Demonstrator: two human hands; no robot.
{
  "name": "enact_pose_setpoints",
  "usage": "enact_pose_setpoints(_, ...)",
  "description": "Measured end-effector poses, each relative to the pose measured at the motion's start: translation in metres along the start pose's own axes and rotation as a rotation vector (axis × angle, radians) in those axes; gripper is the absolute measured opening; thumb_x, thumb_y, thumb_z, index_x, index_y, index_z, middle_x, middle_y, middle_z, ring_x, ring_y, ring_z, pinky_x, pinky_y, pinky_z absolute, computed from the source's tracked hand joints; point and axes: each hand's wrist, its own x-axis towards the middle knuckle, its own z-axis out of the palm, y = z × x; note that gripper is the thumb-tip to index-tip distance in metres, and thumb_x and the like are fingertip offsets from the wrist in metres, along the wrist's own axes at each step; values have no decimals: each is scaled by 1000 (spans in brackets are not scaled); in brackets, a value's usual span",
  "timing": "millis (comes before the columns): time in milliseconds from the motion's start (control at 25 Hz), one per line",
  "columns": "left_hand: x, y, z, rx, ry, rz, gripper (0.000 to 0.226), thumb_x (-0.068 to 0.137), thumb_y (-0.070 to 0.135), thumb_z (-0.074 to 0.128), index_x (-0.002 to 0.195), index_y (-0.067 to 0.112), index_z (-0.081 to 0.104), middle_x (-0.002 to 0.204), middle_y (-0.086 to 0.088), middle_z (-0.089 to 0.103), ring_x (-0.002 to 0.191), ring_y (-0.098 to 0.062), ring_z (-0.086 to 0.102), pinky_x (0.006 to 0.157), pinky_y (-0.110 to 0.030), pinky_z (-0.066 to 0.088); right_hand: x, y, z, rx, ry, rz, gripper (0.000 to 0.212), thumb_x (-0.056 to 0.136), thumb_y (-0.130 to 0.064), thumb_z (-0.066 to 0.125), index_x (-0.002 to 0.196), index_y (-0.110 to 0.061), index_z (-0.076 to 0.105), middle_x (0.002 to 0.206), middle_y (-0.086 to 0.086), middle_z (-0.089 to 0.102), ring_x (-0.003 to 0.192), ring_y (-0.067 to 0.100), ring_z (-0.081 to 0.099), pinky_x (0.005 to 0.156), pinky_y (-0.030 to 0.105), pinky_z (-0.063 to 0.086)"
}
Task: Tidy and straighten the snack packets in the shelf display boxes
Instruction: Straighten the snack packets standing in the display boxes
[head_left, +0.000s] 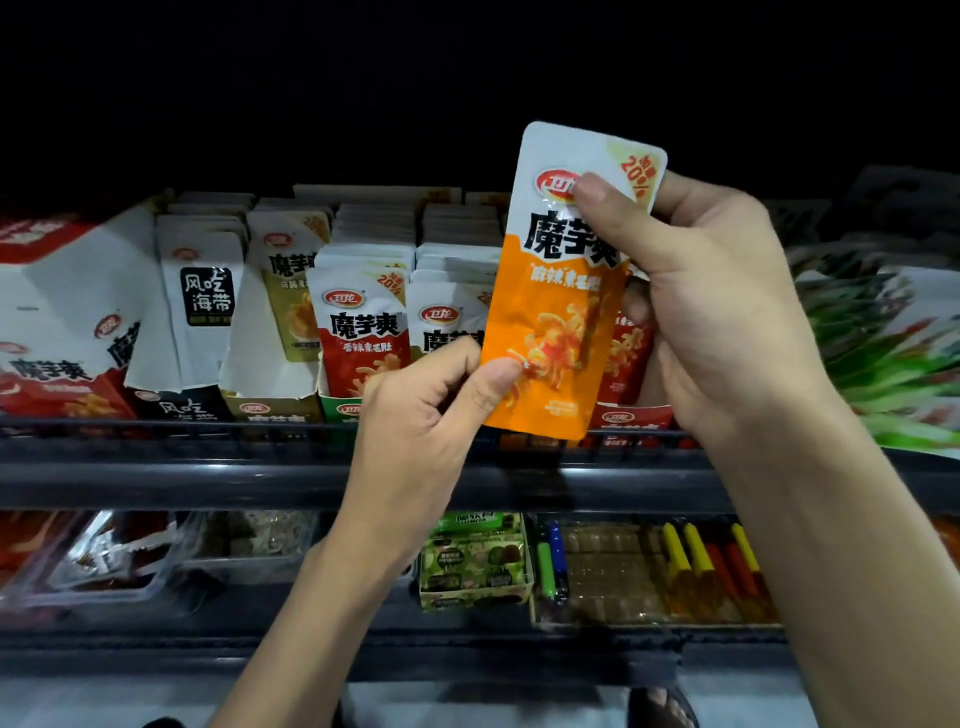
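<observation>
Holding orange packet (558, 291) up in front of shelf (208, 478), above display boxes (270, 384) along front edge. Right hand (727, 312) pinches top corner, left hand (415, 415) pinches bottom corner. Risk: dropping it into wrong box, red packets (358, 332) directly behind; slick film may slip from light pinch.

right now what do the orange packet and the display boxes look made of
Orange packet: probably thin plastic film, glossy; glare patches and soft wrinkles where the hands pinch it.
Display boxes: apparently printed cardboard, matte white inside; stiff flat panels with a torn-looking front edge.
</observation>
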Motion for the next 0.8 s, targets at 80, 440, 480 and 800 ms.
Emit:
enact_pose_setpoints(80,0,-2,1,-1,29,-25,26,96,31,54,71,23,58,59,16,53,53,-3,45,52,-14,33,-2,-1,1,-9,-22,-15,15,94,-14,63,104,-4,69,86,-3,75,59,-4,65,46,6,41)
enact_pose_setpoints(440,0,-3,2,147,140,-19,28,95,35,55,81,13,67,68,5,62,59,-15,53,53,-39,44,6,2,-2,-219,-68,-288,25,92,-14,69,114,-11,59,101,4,71,88,11,69,56,19,48)
enact_pose_setpoints(480,0,-3,3,164,134,-38,26,95,35,55,85,15,69,70,8,64,62,-14,55,54,-34,45,10,2,-5,-221,-26,-370,29,91,-12,70,116,-7,57,105,6,69,92,13,69,62,20,50)
enact_pose_setpoints(800,-3,-24,14,782,-27,15,18,92,23,63,109,22,68,105,7,63,97,-14,58,79,-32,50,23,27,-18,-263,277,-660,25,96,-10,65,116,-5,52,112,13,61,100,29,63,78,48,53)
